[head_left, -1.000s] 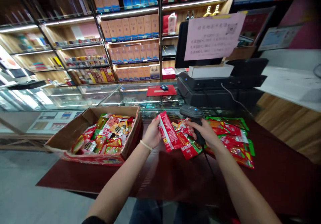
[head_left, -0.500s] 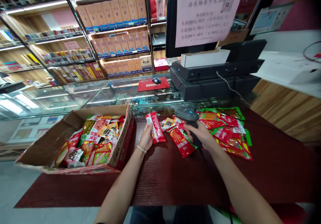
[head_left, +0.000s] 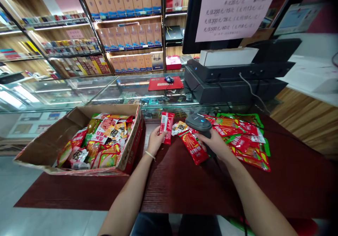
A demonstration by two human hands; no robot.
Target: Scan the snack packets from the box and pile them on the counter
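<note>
My left hand (head_left: 156, 141) pinches a small red snack packet (head_left: 167, 126) by its left edge, its white barcode panel turned up toward me. Wrapped round the handle of a dark grey barcode scanner (head_left: 198, 122) is my right hand (head_left: 215, 142); a blue light glows on the scanner's top. The scanner's head is just right of the packet, apart from it. Under and beside the scanner lies a larger red snack packet (head_left: 192, 147), partly covered by my right hand. Small white-and-orange packets (head_left: 179, 127) lie between the held packet and the scanner.
An open cardboard box (head_left: 132, 146) of mixed snack packets stands on the dark red tabletop (head_left: 169, 186) at left. More red and green packets (head_left: 244, 137) are piled at right. Behind are a glass counter (head_left: 105, 91), a mouse (head_left: 169, 79), and a black cash-register unit (head_left: 224, 88) with a monitor.
The small red packet has been turned more upright in my left hand, so its barcode panel shows more fully. My right hand still holds the scanner. The camera view has shifted slightly.
</note>
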